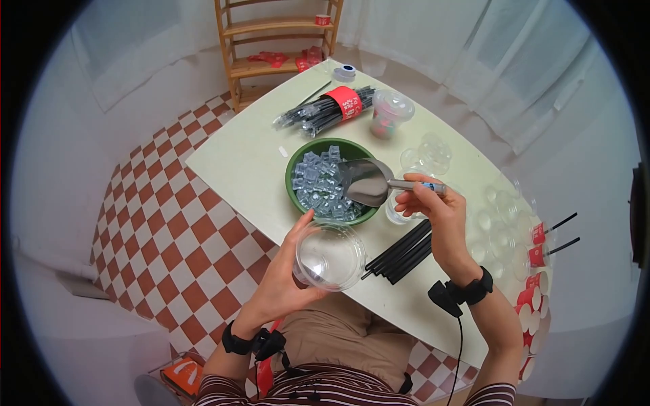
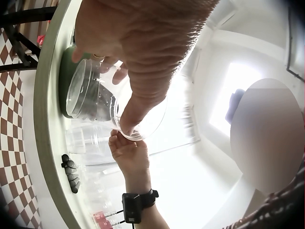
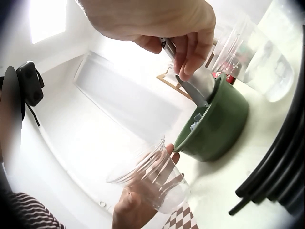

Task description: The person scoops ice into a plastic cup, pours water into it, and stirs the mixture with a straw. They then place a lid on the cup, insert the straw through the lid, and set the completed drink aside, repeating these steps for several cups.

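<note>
My left hand grips a clear plastic cup round its side, held in front of the table's near edge with its mouth tilted toward the head camera. In my right hand is the handle of a metal scoop. The scoop's blade reaches over the right side of a green bowl and dips among the clear ice cubes. In the right wrist view the blade slants down inside the bowl's rim, and the cup sits left of the bowl.
Black straws lie right of the cup. Behind the bowl are wrapped straws in a red sleeve and a lidded cup. Another clear cup stands under my right hand. Clear lids and red paper cups line the right side.
</note>
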Tool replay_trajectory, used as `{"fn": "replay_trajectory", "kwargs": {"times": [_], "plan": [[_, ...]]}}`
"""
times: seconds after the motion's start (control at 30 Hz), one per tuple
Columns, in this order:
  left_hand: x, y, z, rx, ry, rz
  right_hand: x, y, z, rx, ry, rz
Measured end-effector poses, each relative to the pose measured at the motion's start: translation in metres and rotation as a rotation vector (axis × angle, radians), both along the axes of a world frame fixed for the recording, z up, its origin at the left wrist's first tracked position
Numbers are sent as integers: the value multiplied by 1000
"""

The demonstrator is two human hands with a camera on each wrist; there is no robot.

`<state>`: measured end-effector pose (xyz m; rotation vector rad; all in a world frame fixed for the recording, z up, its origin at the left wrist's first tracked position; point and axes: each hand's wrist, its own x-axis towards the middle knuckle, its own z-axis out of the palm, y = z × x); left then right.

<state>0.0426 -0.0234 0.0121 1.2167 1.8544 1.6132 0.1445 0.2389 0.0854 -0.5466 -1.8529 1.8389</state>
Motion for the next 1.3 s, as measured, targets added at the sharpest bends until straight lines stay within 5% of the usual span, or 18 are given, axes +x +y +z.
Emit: {"fn": "replay_trajectory", "kwargs": {"times": [0.57,0.97,1.3], "plan": [[-2,0,-4,13,3,-10,8,-43,-12,-445,63,-86],[0,0,-3,2,10,-11,-6,-54,-29,-503,228,-131],[-1,-2,-1,19,5,-22,-19,-62,-31,-323,259,-79]]}}
